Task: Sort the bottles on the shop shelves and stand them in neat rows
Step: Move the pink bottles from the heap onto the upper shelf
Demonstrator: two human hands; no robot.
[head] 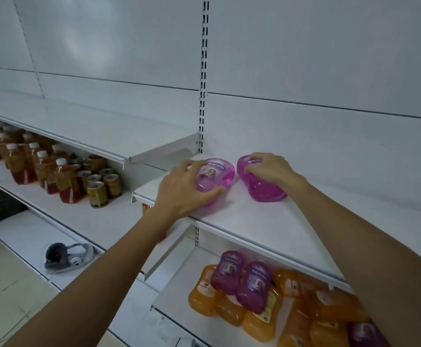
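The left purple bottle (213,175) and the right purple bottle (262,190) rest close together on the white shelf (267,229), near its left end. Our left grip (182,191) curls round the first, and our right grip (270,167) clasps the second from above. On the shelf below, orange bottles (203,294) lie jumbled.

The white shelf (267,234) bears the first pink bottle (213,177) just right of the slotted upright (203,108), the second pink bottle (263,190) further right.
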